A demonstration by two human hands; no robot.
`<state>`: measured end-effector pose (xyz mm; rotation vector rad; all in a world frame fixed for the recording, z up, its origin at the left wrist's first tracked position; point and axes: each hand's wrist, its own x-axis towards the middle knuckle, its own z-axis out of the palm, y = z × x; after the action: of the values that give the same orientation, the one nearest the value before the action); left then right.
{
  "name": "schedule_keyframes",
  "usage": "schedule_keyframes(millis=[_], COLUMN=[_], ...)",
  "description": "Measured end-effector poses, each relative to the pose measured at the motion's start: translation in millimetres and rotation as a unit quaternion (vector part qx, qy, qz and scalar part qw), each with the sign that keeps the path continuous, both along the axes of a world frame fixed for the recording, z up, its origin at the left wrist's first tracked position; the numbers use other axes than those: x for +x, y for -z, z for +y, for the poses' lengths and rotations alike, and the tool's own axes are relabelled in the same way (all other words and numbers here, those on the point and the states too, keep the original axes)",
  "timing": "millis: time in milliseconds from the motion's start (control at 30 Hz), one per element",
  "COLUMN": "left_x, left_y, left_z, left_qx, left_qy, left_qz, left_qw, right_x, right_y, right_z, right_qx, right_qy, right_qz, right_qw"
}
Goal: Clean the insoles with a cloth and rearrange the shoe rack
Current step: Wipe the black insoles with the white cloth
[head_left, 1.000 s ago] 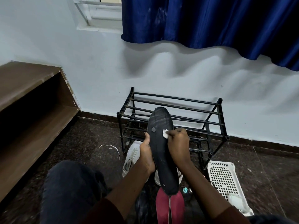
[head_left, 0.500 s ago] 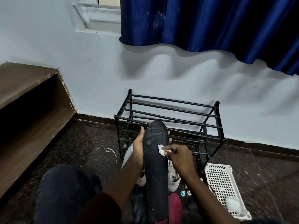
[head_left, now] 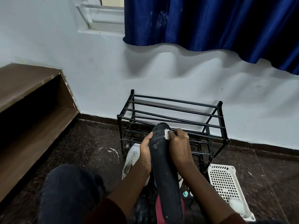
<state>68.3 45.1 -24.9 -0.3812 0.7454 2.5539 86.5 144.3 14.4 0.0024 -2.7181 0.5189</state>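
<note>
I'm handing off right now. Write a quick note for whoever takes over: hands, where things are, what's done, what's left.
Left hand grips the black insole along its left edge, toe end pointing toward the rack.
Right hand pinches the white cloth against the insole's toe end.
The black shoe rack stands at the wall. A white sneaker lies on the floor before it, and a white basket sits to the right.
Done: wiping is under way at the toe; how much is clean cannot be told.
Left: finish the insole, then arrange shoes on the rack.

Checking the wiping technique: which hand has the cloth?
The right hand, the one wearing a ring, pinches the white cloth against the black insole; the left hand only grips the insole.
</note>
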Motion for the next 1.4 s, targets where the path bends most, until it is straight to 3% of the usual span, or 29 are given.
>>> schedule_keyframes(millis=[367, 700, 967, 1100, 1200, 1300, 1400], left_x=[-0.7, 1.5, 1.7, 6.7, 11.0, 14.8, 14.5], left_y=[-8.9, -11.5, -9.3, -3.8, -8.3, -10.0, -3.1], left_z=[-4.5, 11.3, 7.7, 5.4, 8.1, 7.5, 5.8], left_qx=[-0.012, -0.025, -0.046, -0.057, -0.031, -0.019, -0.036], left_qy=[-0.033, -0.004, 0.032, 0.027, 0.033, 0.039, 0.046], left_qz=[-0.025, -0.010, 0.027, 0.015, -0.008, -0.009, -0.002], left_qw=[0.999, 1.000, 0.998, 0.998, 0.999, 0.999, 0.998], right_x=[25.0, 3.8, 23.0, 19.8, 11.1, 6.7, 6.2], right_y=[4.1, -11.0, -8.8, -0.7, 5.7, 8.0, 9.9], right_z=[-16.4, -13.3, -25.9, -17.9, -10.7, -6.8, -8.7], right_qx=[-0.055, -0.097, -0.203, -0.137, -0.077, -0.086, -0.099], right_qy=[-0.028, 0.062, -0.051, -0.049, 0.026, 0.080, 0.055], right_qz=[-0.091, -0.046, -0.037, -0.041, -0.033, -0.038, -0.041], right_qw=[0.994, 0.992, 0.977, 0.988, 0.996, 0.992, 0.993])
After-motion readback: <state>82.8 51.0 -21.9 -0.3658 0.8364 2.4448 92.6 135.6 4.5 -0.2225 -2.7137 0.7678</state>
